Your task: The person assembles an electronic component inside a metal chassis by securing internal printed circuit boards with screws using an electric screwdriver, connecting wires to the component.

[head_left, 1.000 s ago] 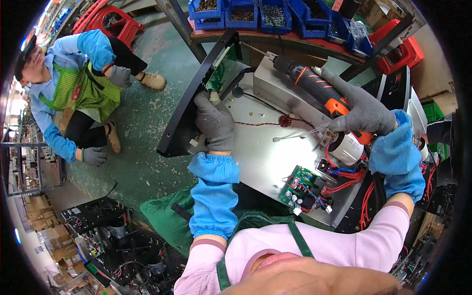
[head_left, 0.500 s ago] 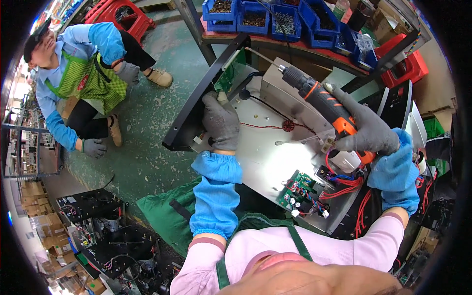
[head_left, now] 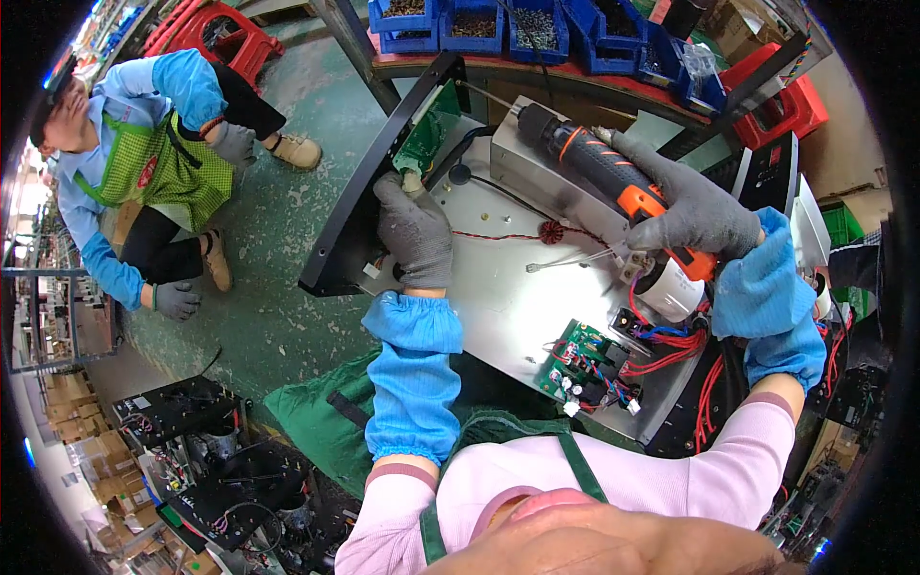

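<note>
— Gripping the power screwdriver (head_left: pixel 604 172) in our right hand (head_left: pixel 692 216), are we?

— We are; the fingers (head_left: pixel 661 168) are wrapped tight round its orange and black body, and its bit points away from them toward the green circuit board (head_left: pixel 431 129).

— And our left hand (head_left: pixel 414 230)?

— Its gloved fingers (head_left: pixel 395 192) are curled together and pressed against the lower edge of that green board, which stands tilted against the black panel (head_left: pixel 369 182) just beyond them.

— What lies between our two hands?

— The metal chassis plate (head_left: pixel 508 287) on the worktop, with a red and black twisted wire (head_left: pixel 498 235) running across it to a small coil (head_left: pixel 550 231).

— Below the right fingers?

— A white cylinder (head_left: pixel 668 287) just beneath them, then red wires (head_left: pixel 671 345) and a second green board (head_left: pixel 586 359) nearer our body.

— Anyone else about?

— A person in a green apron (head_left: pixel 158 163) crouches on the floor, well apart to the left of our left fingers.
</note>
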Demonstrator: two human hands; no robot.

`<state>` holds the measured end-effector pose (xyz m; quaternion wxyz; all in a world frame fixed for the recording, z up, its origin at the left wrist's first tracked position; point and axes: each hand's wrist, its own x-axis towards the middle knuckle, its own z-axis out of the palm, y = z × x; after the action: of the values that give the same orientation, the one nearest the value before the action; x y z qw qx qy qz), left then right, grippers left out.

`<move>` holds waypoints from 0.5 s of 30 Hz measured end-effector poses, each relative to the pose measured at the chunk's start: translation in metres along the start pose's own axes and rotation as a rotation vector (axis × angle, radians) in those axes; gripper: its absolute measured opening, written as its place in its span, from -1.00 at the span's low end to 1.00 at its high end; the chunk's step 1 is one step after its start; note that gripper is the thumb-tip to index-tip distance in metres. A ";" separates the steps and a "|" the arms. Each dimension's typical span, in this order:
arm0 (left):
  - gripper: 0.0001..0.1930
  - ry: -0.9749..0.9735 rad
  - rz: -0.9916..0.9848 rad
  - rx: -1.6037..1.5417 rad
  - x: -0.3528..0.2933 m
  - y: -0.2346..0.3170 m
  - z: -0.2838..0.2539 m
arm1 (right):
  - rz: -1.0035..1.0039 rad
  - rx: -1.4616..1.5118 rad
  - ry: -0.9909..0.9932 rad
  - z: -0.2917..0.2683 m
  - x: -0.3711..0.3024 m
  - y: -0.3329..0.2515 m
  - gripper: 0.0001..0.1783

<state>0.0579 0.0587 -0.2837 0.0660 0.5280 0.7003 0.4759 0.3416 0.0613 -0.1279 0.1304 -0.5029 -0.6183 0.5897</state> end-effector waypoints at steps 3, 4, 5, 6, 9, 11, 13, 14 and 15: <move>-0.77 0.011 0.010 -0.016 -0.001 0.000 0.000 | -0.022 0.023 -0.018 0.000 0.002 0.001 0.16; -0.77 0.023 0.027 -0.029 -0.001 0.000 0.000 | -0.020 0.022 -0.020 0.001 0.001 -0.002 0.16; -0.77 0.023 0.025 -0.029 -0.001 -0.001 0.000 | 0.018 0.010 -0.017 0.003 0.001 -0.008 0.16; -0.77 0.023 0.026 -0.015 0.000 -0.002 0.000 | 0.057 -0.003 -0.015 0.004 0.000 -0.011 0.17; -0.77 0.024 0.023 -0.009 0.000 0.001 -0.001 | -0.019 -0.014 -0.019 0.002 0.002 0.000 0.14; -0.77 0.026 0.016 -0.010 -0.001 -0.001 -0.002 | 0.012 -0.017 -0.018 0.005 0.001 -0.008 0.13; -0.77 0.026 0.021 0.003 -0.001 -0.003 0.000 | 0.043 -0.020 -0.016 0.007 0.001 -0.010 0.13; -0.77 0.025 0.021 0.003 -0.001 -0.003 0.001 | 0.033 -0.011 -0.012 0.007 0.002 -0.010 0.12; -0.77 0.025 0.024 0.001 -0.001 -0.003 0.002 | 0.025 -0.002 -0.008 0.007 0.002 -0.009 0.12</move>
<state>0.0573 0.0590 -0.2877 0.0510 0.5303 0.6950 0.4828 0.3309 0.0605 -0.1233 0.1202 -0.5082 -0.6131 0.5928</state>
